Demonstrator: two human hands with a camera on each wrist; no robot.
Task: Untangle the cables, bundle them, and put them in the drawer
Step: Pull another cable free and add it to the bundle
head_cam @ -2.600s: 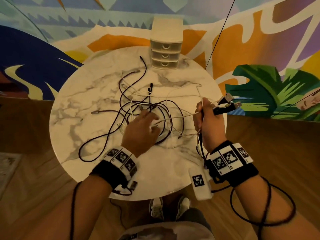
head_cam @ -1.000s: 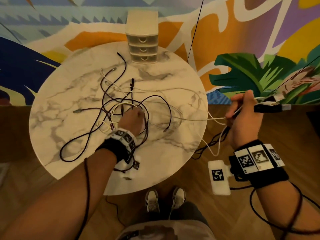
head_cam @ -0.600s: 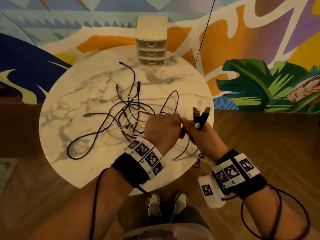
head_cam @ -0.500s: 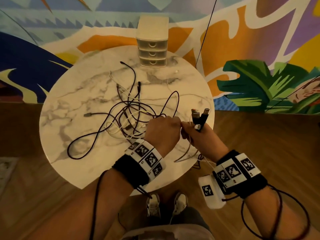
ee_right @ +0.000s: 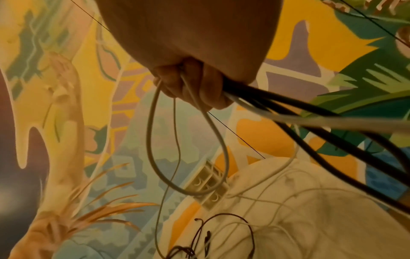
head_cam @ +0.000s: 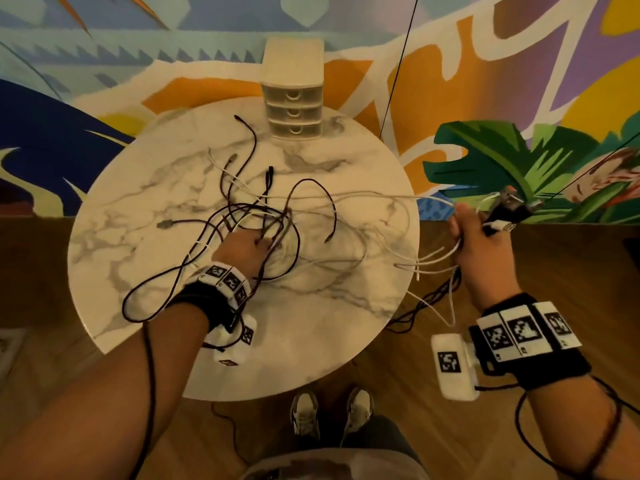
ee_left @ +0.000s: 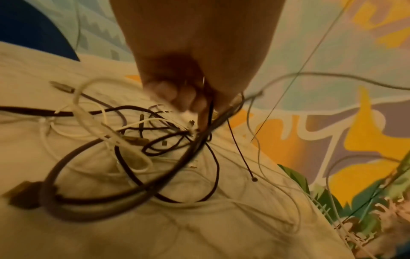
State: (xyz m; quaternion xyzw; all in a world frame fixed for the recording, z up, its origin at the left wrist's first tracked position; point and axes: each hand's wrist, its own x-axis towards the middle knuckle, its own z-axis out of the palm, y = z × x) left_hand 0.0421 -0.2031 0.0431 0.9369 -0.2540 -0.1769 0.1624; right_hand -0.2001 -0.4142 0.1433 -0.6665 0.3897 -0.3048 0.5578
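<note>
A tangle of dark and white cables (head_cam: 249,223) lies on the round marble table (head_cam: 156,188). My left hand (head_cam: 242,247) is down in the tangle, fingers curled around dark strands (ee_left: 199,140). My right hand (head_cam: 474,237) is held off the table's right edge and grips a bunch of black and white cables (ee_right: 277,108), with several plug ends (head_cam: 505,209) sticking out beyond the fist. White strands (head_cam: 363,195) stretch from it back to the pile. A small three-drawer unit (head_cam: 293,98) stands at the table's far edge, drawers shut.
Cable loops (head_cam: 429,299) hang below my right hand toward the wooden floor (head_cam: 571,271). A painted mural wall (head_cam: 519,64) rises behind the table. My shoes (head_cam: 332,414) are just under the table's near edge. A thin black line (head_cam: 398,64) runs diagonally past the drawer unit.
The hands were together near the table's right edge. Now my right hand has pulled out to the right with its cables, and my left hand has gone back into the pile.
</note>
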